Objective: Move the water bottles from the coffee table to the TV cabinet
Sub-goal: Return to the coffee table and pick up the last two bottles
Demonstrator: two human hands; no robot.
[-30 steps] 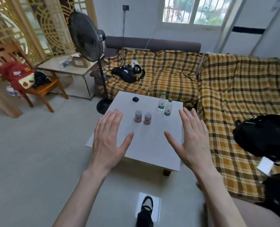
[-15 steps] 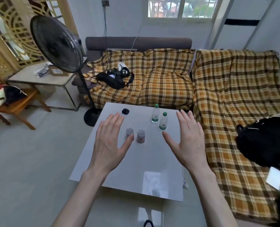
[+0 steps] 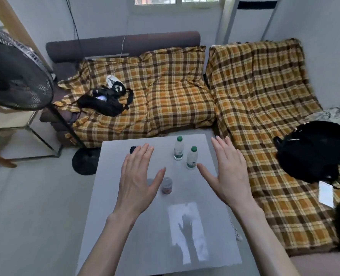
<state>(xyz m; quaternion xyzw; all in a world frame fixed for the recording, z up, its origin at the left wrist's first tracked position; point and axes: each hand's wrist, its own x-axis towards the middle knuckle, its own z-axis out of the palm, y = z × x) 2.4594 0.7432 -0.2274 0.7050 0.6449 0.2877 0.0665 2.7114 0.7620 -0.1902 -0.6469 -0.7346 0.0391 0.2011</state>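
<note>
Two clear water bottles with green caps stand upright on the white coffee table [image 3: 125, 246]: the far bottle [image 3: 178, 148] and the near bottle [image 3: 192, 158] just right of it. My left hand [image 3: 139, 180] hovers open over the table, left of the bottles, partly covering a small can. My right hand [image 3: 227, 172] is open with fingers spread, its thumb tip close to the near bottle's base. Neither hand touches a bottle. The TV cabinet is not in view.
A small can with a red label [image 3: 167, 185] stands between my hands, and a dark small object [image 3: 133, 150] lies behind my left fingers. A plaid-covered L-shaped sofa [image 3: 177, 96] borders the table, with black bags [image 3: 312, 152] on it. A standing fan [image 3: 15, 72] is at left.
I have come closer to the coffee table, which now fills more of the view. Both open hands have moved forward over the tabletop toward the bottles.
</note>
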